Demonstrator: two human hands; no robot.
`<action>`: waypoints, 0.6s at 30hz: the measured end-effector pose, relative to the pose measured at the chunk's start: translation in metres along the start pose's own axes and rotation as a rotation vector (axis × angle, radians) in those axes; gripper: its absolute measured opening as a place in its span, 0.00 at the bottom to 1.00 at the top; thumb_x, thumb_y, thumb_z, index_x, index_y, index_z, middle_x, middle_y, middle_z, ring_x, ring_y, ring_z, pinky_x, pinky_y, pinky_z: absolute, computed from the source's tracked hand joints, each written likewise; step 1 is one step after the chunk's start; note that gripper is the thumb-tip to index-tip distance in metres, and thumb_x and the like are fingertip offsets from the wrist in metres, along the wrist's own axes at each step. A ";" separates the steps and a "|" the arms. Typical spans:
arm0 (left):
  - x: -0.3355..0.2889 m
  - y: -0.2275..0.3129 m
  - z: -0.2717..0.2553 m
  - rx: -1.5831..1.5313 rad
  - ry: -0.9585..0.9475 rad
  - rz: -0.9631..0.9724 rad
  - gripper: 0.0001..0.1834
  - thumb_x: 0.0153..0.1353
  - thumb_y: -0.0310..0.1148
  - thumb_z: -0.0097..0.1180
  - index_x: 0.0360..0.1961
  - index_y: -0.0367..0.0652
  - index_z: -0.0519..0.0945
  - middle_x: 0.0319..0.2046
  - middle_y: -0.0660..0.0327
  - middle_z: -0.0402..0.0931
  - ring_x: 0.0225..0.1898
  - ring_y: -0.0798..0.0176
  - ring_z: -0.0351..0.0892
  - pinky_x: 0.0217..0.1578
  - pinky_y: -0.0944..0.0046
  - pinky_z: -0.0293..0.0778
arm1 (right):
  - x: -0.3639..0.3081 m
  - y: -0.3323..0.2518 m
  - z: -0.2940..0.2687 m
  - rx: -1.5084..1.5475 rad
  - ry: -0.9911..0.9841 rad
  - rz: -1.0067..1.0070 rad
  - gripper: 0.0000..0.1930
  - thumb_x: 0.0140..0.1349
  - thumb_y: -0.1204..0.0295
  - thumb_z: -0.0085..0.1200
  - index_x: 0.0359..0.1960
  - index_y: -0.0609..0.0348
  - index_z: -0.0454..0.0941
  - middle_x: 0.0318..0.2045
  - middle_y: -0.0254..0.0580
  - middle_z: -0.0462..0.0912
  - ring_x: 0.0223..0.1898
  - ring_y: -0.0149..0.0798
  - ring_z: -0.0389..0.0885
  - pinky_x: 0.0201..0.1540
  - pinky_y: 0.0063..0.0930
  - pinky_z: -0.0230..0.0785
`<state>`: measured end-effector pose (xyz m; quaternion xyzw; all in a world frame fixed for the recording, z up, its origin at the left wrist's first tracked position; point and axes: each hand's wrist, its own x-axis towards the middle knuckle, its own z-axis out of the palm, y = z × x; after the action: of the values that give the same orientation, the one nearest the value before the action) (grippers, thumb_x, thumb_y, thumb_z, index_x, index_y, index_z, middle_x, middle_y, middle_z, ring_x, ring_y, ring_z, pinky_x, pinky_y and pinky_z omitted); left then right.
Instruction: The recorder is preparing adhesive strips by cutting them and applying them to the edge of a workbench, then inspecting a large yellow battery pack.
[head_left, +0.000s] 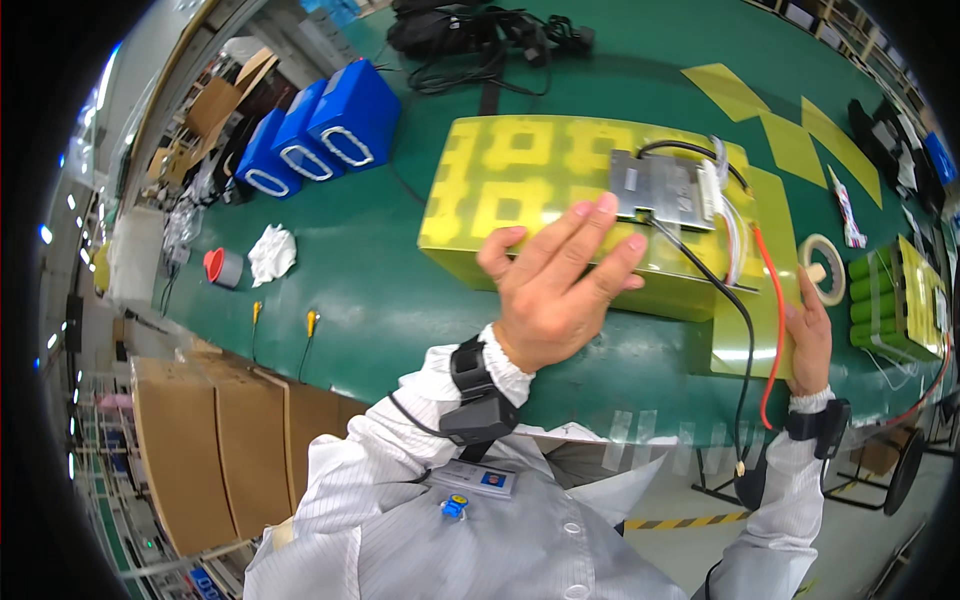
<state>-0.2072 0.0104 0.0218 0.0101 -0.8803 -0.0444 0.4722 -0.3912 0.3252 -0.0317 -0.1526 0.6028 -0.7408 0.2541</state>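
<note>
A large battery pack [545, 190] wrapped in yellow sheet lies before me, with a grey metal circuit module [665, 190] on its top. Black and red leads and a white connector [709, 190] come off the module's right side. My left hand [560, 285] rests on the pack's top near its front edge, fingers spread, the tips close to the module. At the pack's right end stands a thin yellow sheet [745, 345]. My right hand [810, 340] grips this sheet by its right edge, some fingers hidden. The red lead [776, 340] hangs across the sheet.
Blue battery packs [350, 115] stand at the back left, near a red-and-grey cup [222, 268] and crumpled white tissue [272, 255]. A tape roll [822, 268] and green cell pack [885, 300] sit right. Yellow sheets [725, 90] and black cables [490, 40] lie behind.
</note>
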 end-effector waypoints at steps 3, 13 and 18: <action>-0.003 0.000 0.002 -0.007 0.021 -0.009 0.25 0.46 0.40 0.73 0.49 0.60 0.86 0.56 0.62 0.81 0.55 0.66 0.79 0.60 0.60 0.50 | 0.003 0.005 -0.004 -0.011 0.005 0.003 0.32 0.70 0.80 0.49 0.74 0.68 0.51 0.61 0.48 0.75 0.58 0.35 0.77 0.62 0.26 0.67; -0.002 0.001 0.001 -0.018 0.036 -0.015 0.25 0.46 0.40 0.73 0.49 0.61 0.86 0.55 0.63 0.82 0.55 0.67 0.79 0.60 0.60 0.50 | 0.000 0.001 0.004 -0.018 0.011 -0.028 0.33 0.69 0.80 0.50 0.74 0.68 0.51 0.62 0.48 0.74 0.58 0.35 0.76 0.62 0.27 0.66; -0.005 -0.004 0.000 0.043 -0.027 -0.008 0.21 0.51 0.42 0.71 0.49 0.62 0.86 0.56 0.65 0.81 0.55 0.69 0.79 0.60 0.60 0.49 | 0.002 0.005 0.004 -0.069 0.054 -0.014 0.35 0.66 0.80 0.55 0.73 0.69 0.53 0.58 0.45 0.78 0.53 0.32 0.78 0.58 0.23 0.67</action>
<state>-0.2046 0.0069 0.0168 0.0229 -0.8874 -0.0276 0.4596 -0.3897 0.3202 -0.0360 -0.1456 0.6337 -0.7250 0.2272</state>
